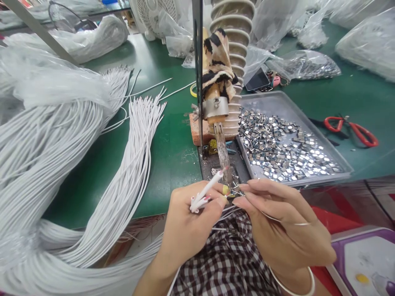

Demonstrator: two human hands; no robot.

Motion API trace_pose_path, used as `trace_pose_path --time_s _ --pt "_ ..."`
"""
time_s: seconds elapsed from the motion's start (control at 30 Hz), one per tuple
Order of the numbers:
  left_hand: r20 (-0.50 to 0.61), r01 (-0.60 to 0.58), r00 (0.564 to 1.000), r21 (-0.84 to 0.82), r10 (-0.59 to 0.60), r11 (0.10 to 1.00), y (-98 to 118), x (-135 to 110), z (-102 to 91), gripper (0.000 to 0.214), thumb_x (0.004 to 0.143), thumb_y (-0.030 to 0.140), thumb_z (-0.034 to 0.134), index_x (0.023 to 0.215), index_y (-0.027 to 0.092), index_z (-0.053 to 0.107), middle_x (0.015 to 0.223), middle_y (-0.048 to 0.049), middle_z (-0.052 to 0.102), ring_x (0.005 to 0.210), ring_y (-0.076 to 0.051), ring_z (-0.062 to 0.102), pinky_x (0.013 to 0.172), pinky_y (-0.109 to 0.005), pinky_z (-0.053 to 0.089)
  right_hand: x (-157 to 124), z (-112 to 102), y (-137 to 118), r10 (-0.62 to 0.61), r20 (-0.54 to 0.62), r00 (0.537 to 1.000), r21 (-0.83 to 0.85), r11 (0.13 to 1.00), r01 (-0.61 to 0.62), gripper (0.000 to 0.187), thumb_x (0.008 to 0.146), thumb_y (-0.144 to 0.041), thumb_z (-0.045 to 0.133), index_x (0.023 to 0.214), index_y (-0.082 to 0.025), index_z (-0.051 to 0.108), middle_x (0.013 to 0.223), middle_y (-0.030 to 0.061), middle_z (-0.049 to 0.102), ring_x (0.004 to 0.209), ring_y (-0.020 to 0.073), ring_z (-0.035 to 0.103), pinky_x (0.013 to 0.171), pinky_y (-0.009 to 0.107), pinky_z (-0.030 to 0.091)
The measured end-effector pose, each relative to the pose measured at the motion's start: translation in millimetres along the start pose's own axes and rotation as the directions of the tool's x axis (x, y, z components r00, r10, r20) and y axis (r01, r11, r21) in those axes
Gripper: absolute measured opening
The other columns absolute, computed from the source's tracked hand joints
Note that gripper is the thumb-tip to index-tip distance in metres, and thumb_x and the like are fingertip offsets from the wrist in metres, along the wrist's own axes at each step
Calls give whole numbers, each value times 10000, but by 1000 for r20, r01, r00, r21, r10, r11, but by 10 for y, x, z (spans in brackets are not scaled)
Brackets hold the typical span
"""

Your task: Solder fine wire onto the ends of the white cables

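I log: left hand (194, 222), six o'clock, clamped around white cables (207, 189); right hand (285, 224), five o'clock, fingertips pinched on a small metal piece (237, 190) beside the soldering iron (220, 133); plastic tray (271, 100) of metal bits (277, 148), three o'clock; phone (257, 80), one o'clock; white-cable bundle (132, 160), nine o'clock.

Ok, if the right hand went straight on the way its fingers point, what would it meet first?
Most likely the fingertips of the left hand, just across from the right hand. The metal bar ends close by, so depth leaves some doubt.
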State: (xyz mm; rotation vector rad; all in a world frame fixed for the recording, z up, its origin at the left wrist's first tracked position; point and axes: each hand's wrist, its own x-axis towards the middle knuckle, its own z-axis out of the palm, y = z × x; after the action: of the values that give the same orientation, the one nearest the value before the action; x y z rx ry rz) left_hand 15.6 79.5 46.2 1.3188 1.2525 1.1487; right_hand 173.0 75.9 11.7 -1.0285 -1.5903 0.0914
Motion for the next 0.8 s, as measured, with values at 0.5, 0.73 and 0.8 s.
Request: trace_pose_path --time_s 0.5,0.73,0.8 --pt "49 46 998 2 -46 999 -40 -53 -28 259 878 135 559 631 173 627 667 25 633 552 -100 463 536 -245 352 -9 -15 -11 -46 22 999 29 999 45 287 752 -20 794 982 -183 741 1017 43 760 834 159 738 751 294 665" --pt "58 37 998 -4 -36 999 -82 -45 -12 211 877 148 574 678 185 633 734 12 705 649 -126 576 610 -234 422 -18 -41 26 -17 56 998 97 995 11 266 790 -17 743 998 -175 697 978 42 749 860 168 721 744 299 630" --pt "56 42 998 6 -42 999 -94 -55 -11 214 876 148 578 669 181 618 744 8 713 651 -124 580 611 -232 424 -14 -52 28 53 66 996 120 991 -61 283 845 4 646 1055 -183 683 874 15 720 779 133 692 696 268 599"
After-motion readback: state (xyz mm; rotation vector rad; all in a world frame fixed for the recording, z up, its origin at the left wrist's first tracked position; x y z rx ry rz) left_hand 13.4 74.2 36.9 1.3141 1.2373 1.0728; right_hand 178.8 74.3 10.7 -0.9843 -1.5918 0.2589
